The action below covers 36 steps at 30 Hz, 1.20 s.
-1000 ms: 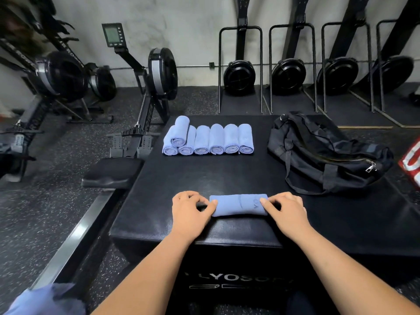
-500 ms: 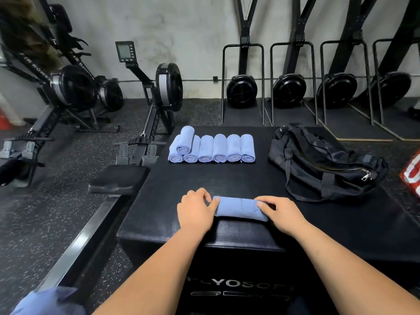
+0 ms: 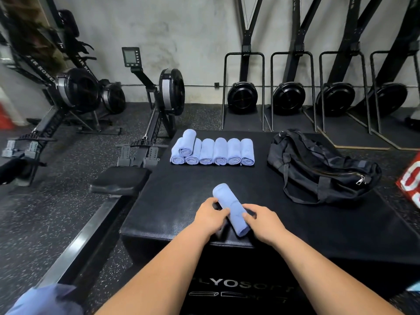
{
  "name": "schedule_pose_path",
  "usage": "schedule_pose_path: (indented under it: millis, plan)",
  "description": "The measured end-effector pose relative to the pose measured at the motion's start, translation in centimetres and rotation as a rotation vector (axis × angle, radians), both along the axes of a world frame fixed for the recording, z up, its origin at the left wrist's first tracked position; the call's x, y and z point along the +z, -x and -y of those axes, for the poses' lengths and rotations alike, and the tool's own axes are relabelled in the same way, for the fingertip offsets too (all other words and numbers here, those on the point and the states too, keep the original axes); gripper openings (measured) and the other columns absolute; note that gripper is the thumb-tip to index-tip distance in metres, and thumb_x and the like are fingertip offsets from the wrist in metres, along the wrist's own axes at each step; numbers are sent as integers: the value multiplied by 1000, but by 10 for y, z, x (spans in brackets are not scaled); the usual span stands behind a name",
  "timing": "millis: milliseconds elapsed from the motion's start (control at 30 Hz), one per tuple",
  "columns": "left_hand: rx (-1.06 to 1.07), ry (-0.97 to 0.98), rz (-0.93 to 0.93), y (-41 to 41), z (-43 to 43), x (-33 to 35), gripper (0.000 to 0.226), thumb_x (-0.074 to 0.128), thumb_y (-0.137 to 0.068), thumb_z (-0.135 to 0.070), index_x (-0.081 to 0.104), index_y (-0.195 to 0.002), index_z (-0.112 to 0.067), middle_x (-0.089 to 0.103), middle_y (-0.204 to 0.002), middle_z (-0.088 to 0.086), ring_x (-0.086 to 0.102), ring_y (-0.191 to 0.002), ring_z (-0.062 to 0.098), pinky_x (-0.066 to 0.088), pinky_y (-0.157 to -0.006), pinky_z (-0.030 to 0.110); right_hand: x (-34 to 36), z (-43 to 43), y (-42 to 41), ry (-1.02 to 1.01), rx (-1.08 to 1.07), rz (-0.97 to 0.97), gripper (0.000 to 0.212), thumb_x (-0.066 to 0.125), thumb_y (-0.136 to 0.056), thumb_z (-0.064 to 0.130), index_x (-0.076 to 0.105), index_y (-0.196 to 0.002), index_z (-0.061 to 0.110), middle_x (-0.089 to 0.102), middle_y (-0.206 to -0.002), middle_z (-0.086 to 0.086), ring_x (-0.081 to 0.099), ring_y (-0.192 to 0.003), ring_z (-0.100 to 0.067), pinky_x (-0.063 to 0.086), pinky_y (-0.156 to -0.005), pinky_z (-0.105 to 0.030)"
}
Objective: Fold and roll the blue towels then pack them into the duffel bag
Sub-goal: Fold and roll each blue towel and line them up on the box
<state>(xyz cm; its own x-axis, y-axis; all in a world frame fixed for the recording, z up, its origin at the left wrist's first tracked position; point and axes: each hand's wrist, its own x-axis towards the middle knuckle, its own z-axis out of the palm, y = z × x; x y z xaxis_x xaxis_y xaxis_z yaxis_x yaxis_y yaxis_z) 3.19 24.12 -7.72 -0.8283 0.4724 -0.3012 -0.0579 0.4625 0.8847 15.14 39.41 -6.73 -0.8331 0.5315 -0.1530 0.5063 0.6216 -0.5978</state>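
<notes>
A rolled blue towel (image 3: 230, 208) lies at an angle near the front edge of the black plyo box (image 3: 172, 201), one end pointing away from me. My left hand (image 3: 210, 215) grips its left side and my right hand (image 3: 261, 220) grips its near right end. A row of several rolled blue towels (image 3: 212, 151) sits at the back of the box, with one roll stacked on top at the left. The black duffel bag (image 3: 318, 169) lies on the right of the box, its zipper partly shut.
Rowing machines (image 3: 159, 105) stand on the speckled floor to the left, and more stand upright along the back wall. A loose blue cloth (image 3: 43, 301) is at the bottom left corner. A red and white object (image 3: 411, 180) sits at the right edge.
The rolled towel has turned from lying crosswise to pointing diagonally away from me. Both hands moved with it and stayed on it. The camera has tilted up slightly.
</notes>
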Motion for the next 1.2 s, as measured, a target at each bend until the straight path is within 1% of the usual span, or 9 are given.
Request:
schedule_pose_path:
  millis: [67, 133, 267, 367, 433, 500, 633, 800, 1200]
  plan:
    - [-15, -29, 33, 0, -1, 0, 96, 72, -56, -56, 49, -146, -30, 74, -117, 6, 74, -100, 22, 59, -99, 46, 0, 11, -2, 62, 13, -25, 41, 57, -103, 41, 60, -143, 37, 70, -120, 7, 63, -110, -16, 47, -92, -29]
    - [-27, -51, 69, -5, 3, 8, 96, 77, -64, -47, 42, -152, -33, 71, -126, 5, 71, -110, 20, 57, -101, 42, -4, 21, -4, 136, -1, -68, 37, 59, -102, 38, 62, -139, 35, 69, -103, 12, 63, -96, -11, 44, -83, -26]
    - [-39, -106, 43, -12, 12, 22, 80, 79, -87, -22, 38, -154, -37, 71, -117, 4, 71, -94, 13, 56, -79, 24, -14, 30, -7, 257, -29, -135, 35, 62, -100, 43, 62, -134, 39, 71, -80, 9, 62, -73, -7, 48, -73, -28]
    - [-30, -190, 95, -13, 17, 27, 80, 77, -90, -13, 38, -154, -39, 75, -99, 1, 74, -83, 11, 59, -74, 26, -8, 32, -10, 315, -16, -211, 30, 64, -100, 41, 61, -129, 43, 68, -68, 16, 58, -62, -2, 47, -69, -25]
    - [-3, -292, 165, -11, 19, 30, 79, 77, -91, -7, 41, -154, -39, 76, -87, -1, 78, -84, 16, 64, -80, 37, 0, 33, -9, 355, -2, -260, 33, 65, -100, 40, 57, -132, 48, 72, -76, 21, 61, -64, 1, 49, -72, -26]
    - [32, -366, 192, -7, 20, 36, 74, 76, -91, -6, 44, -151, -37, 79, -89, 0, 79, -84, 19, 64, -73, 37, 7, 33, -3, 404, 44, -285, 46, 64, -102, 37, 47, -141, 53, 76, -84, 18, 63, -70, 0, 55, -84, -32]
    - [115, -420, 231, 3, 18, 50, 70, 73, -93, -9, 43, -152, -32, 77, -106, 7, 79, -86, 23, 63, -71, 37, 27, 39, 13, 641, 92, -336, 56, 59, -107, 30, 35, -150, 56, 80, -104, 0, 75, -101, -23, 57, -103, -44]
    - [157, -471, 218, 30, 19, 55, 69, 77, -93, -13, 44, -153, -25, 77, -111, 8, 79, -92, 25, 64, -87, 47, 47, 46, 41, 726, 66, -401, 53, 62, -105, 29, 40, -152, 45, 80, -104, -4, 77, -103, -20, 61, -93, -38]
    - [120, -341, -94, 123, 13, 75, 42, 71, -98, -26, 60, -138, -21, 73, -102, -4, 70, -93, 12, 57, -100, 40, 58, 26, 157, 805, -68, -466, 46, 65, -103, 21, 55, -144, 40, 75, -122, -5, 76, -105, -25, 63, -81, -35]
